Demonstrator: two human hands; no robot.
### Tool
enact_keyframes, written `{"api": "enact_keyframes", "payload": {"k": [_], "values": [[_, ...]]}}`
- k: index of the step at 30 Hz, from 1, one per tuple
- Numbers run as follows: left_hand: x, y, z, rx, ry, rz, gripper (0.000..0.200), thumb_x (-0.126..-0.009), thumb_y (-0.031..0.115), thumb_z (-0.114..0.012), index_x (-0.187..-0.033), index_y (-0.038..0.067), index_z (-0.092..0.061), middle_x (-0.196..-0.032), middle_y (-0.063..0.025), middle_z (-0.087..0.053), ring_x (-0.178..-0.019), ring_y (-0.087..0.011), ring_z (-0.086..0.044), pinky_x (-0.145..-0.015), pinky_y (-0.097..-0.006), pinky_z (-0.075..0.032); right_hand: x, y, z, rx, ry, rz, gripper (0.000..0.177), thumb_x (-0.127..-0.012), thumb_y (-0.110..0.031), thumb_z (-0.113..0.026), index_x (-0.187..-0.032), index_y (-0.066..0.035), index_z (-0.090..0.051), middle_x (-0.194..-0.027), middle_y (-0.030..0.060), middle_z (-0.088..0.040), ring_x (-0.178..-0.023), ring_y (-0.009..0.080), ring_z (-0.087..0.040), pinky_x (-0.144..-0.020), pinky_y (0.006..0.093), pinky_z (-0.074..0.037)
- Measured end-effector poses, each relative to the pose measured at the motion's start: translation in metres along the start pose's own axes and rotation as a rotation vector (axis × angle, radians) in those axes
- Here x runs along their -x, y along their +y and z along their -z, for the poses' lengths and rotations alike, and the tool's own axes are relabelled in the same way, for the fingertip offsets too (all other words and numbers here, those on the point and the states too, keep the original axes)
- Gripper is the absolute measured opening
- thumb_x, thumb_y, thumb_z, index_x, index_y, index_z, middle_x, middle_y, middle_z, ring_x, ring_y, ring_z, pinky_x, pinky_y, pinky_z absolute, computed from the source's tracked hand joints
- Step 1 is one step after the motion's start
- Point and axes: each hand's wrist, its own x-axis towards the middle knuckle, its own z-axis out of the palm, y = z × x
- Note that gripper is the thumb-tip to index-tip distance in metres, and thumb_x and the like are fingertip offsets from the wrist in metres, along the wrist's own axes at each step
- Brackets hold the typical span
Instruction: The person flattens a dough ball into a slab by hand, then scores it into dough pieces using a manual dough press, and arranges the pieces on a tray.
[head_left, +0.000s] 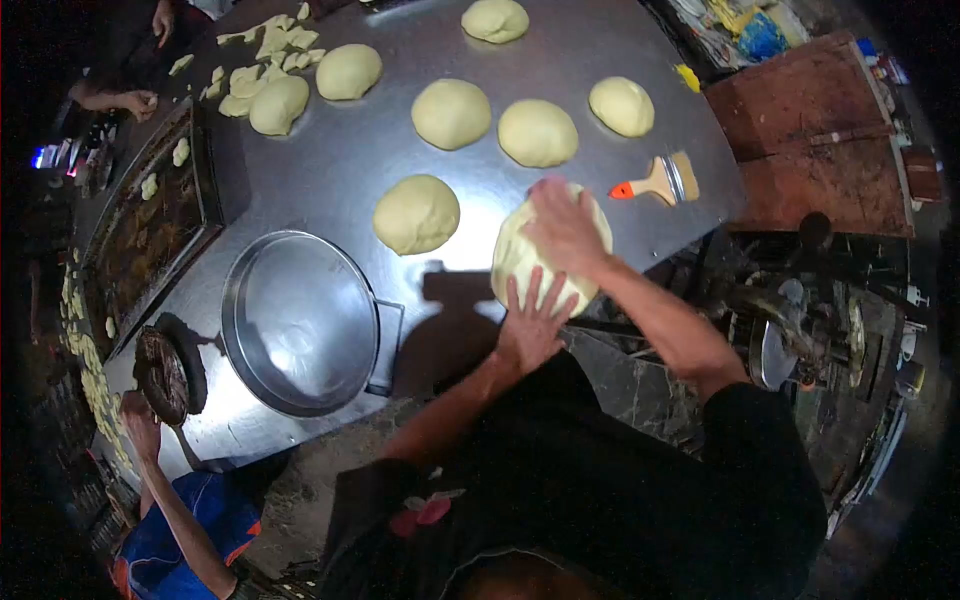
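Note:
A flattened round of pale dough (pixel 515 255) lies at the near edge of the metal table (pixel 330 190). My left hand (pixel 533 322) rests on its lower part with the fingers spread. On its upper part lies my right hand (pixel 568 225), slightly blurred, with its palm down and fingers stretched out. Just left of the round sits a dough ball (pixel 416 215). Beyond it are more balls, among them one (pixel 538 133) above my right hand. To the right lies a brush (pixel 660 181) with an orange-tipped wooden handle.
A round metal pan (pixel 300 322) with a handle stands at the left. Past it are a dark tray (pixel 150 225) and a small dark bowl (pixel 162 375) beside a person's hand (pixel 140 425). Another person's hands are at the upper left, near dough scraps (pixel 275 50).

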Motion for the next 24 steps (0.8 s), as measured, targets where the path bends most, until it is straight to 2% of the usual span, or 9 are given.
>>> {"api": "enact_keyframes", "payload": {"k": [2, 7, 11, 13, 15, 17, 18, 22, 24], "values": [[0.001, 0.005, -0.008, 0.078, 0.03, 0.016, 0.085, -0.078, 0.06, -0.061, -0.148, 0.025, -0.028, -0.157, -0.0167, -0.009, -0.141, -0.0465, -0.006, -0.105, -0.0735, -0.009, -0.02, -0.013, -0.024, 0.101, 0.205, 0.126, 0.07, -0.097, -0.05, -0.035, -0.15, -0.008, -0.017, -0.158, 0.0141, -0.007, -0.146, 0.0311, -0.002, -0.113, 0.06, 0.001], [0.003, 0.008, -0.001, 0.057, 0.061, 0.044, 0.079, -0.08, 0.055, -0.061, -0.146, 0.024, -0.033, -0.156, -0.0158, -0.011, -0.141, -0.0457, -0.008, -0.104, -0.0738, -0.009, -0.032, -0.047, -0.016, 0.05, 0.175, 0.089, 0.072, -0.095, -0.052, -0.037, -0.15, -0.009, -0.02, -0.157, 0.0181, -0.008, -0.146, 0.0318, -0.002, -0.11, 0.0646, 0.0], [-0.005, 0.017, -0.033, -0.029, -0.035, 0.121, 0.071, -0.085, 0.048, -0.057, -0.144, 0.013, -0.038, -0.151, -0.0171, -0.028, -0.14, -0.0444, -0.016, -0.104, -0.0742, -0.006, -0.059, -0.101, -0.039, 0.087, 0.328, 0.109, 0.074, -0.093, -0.05, -0.041, -0.148, -0.004, -0.022, -0.155, 0.0224, -0.011, -0.146, 0.0337, -0.004, -0.11, 0.0644, -0.002], [-0.003, 0.002, 0.008, 0.224, -0.153, 0.026, 0.068, -0.087, 0.049, -0.055, -0.141, 0.011, -0.042, -0.149, -0.0169, -0.032, -0.139, -0.0446, -0.02, -0.104, -0.0742, -0.007, -0.055, -0.089, -0.046, 0.025, 0.402, 0.209, 0.072, -0.094, -0.049, -0.039, -0.146, -0.001, -0.026, -0.153, 0.0244, -0.016, -0.145, 0.0342, -0.01, -0.11, 0.0648, -0.003], [0.001, -0.01, 0.016, 0.42, 0.008, 0.072, 0.06, -0.088, 0.05, -0.054, -0.138, 0.016, -0.046, -0.145, -0.0184, -0.036, -0.138, -0.0438, -0.023, -0.108, -0.0682, -0.006, -0.049, -0.06, -0.03, -0.143, 0.241, 0.334, 0.065, -0.095, -0.044, -0.038, -0.147, -0.005, -0.027, -0.155, 0.0192, -0.017, -0.145, 0.0328, -0.01, -0.111, 0.0631, -0.003], [0.0, -0.019, 0.006, 0.136, 0.294, 0.115, 0.063, -0.085, 0.05, -0.059, -0.139, 0.021, -0.045, -0.147, -0.0202, -0.032, -0.139, -0.0453, -0.02, -0.11, -0.0661, -0.009, -0.027, -0.006, -0.011, 0.103, 0.248, 0.159, 0.058, -0.097, -0.041, -0.038, -0.147, -0.014, -0.029, -0.155, 0.0123, -0.02, -0.145, 0.0321, -0.01, -0.112, 0.0613, -0.004], [0.008, -0.025, -0.005, 0.176, 0.278, 0.082, 0.066, -0.084, 0.05, -0.062, -0.14, 0.022, -0.043, -0.148, -0.0219, -0.03, -0.139, -0.0465, -0.019, -0.109, -0.0663, -0.011, -0.023, 0.027, -0.024, 0.148, 0.363, 0.17, 0.055, -0.098, -0.042, -0.038, -0.148, -0.023, -0.028, -0.157, 0.0068, -0.018, -0.146, 0.0289, -0.006, -0.114, 0.0599, -0.001], [0.019, -0.03, -0.002, 0.149, 0.187, 0.058, 0.082, -0.072, 0.054, -0.071, -0.143, 0.027, -0.039, -0.15, -0.0264, -0.022, -0.138, -0.0486, -0.019, -0.109, -0.0651, -0.014, -0.02, 0.027, -0.01, 0.124, 0.3, 0.187, 0.052, -0.098, -0.04, -0.039, -0.147, -0.026, -0.031, -0.157, 0.0073, -0.016, -0.145, 0.0322, -0.009, -0.113, 0.0619, -0.005], [0.014, -0.031, 0.004, 0.114, 0.175, 0.063, 0.083, -0.071, 0.054, -0.071, -0.142, 0.027, -0.04, -0.15, -0.0267, -0.022, -0.137, -0.0491, -0.02, -0.109, -0.065, -0.014, 0.043, 0.042, -0.042, 0.113, 0.295, 0.152, 0.051, -0.097, -0.04, -0.041, -0.146, -0.026, -0.033, -0.157, 0.0079, -0.015, -0.145, 0.0329, -0.008, -0.112, 0.0633, -0.005]]}}
